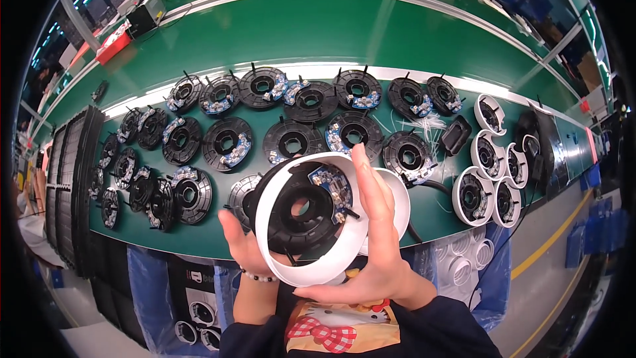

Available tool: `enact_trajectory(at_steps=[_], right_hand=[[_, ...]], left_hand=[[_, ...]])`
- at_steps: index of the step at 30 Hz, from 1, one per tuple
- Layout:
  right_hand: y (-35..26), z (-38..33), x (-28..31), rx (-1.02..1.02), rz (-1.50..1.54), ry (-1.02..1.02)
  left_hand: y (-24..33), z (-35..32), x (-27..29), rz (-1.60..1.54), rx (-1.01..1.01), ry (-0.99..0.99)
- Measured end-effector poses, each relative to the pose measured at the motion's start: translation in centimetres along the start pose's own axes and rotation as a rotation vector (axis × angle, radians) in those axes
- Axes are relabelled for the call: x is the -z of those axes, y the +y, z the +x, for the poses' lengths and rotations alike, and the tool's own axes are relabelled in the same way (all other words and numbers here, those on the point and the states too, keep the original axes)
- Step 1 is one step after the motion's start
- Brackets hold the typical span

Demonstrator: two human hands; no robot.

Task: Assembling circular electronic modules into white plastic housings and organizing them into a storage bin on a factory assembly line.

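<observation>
Right hand: the right hand [379, 252] grips the round white plastic shell [311, 215] from its right side, fingers up along the rim.
Left hand: the left hand [246, 242] holds the shell from below and left, closed on it.
Shell: it is up in the air, just in front of the green table [331, 40], and tilted.
Inside the shell: a round black plastic disc with a small blue board [306, 207] sits in it.
Behind the shell: many black discs [225, 142] lie in rows on the table.
Right of the shell: finished white shells [487, 156] stand close together.
Far left of the shell: a stack of black trays [73, 185] is at the table's end.
</observation>
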State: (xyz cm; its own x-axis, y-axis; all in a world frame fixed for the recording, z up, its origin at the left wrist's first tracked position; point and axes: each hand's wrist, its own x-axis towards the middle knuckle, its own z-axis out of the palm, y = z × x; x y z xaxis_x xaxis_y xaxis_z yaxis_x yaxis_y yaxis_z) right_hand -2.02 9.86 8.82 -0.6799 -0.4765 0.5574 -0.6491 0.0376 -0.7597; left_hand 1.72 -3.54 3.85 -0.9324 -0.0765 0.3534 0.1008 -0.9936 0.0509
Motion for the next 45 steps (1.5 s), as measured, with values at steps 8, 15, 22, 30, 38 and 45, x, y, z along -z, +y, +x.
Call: enact_trajectory(at_steps=[8, 15, 22, 30, 38, 45], right_hand=[[0.2, 0.6, 0.2, 0.042, 0.029, -0.130], [0.5, 0.4, -0.1, 0.032, -0.089, -0.173], [1.0, 0.5, -0.6, 0.091, -0.192, -0.193], [0.4, 1.6, 1.1, 0.082, -0.220, -0.288], [0.2, 1.8, 1.7, 0.091, -0.207, -0.375], [0.6, 2.7, 1.8, 0.130, -0.130, -0.402]], left_hand=[[0.5, 1.1, -0.8, 0.097, 0.079, 0.258], [-0.1, 1.6, -1.2, 0.171, 0.044, 0.289], [-0.3, 0.9, -0.8, -0.193, 0.030, 0.303], [-0.2, 0.0, 1.0, 0.221, -0.009, -0.061], [0.0, -1.1, 1.0, 0.151, -0.012, 0.020], [0.1, -0.8, 0.7, 0.218, -0.025, 0.077]])
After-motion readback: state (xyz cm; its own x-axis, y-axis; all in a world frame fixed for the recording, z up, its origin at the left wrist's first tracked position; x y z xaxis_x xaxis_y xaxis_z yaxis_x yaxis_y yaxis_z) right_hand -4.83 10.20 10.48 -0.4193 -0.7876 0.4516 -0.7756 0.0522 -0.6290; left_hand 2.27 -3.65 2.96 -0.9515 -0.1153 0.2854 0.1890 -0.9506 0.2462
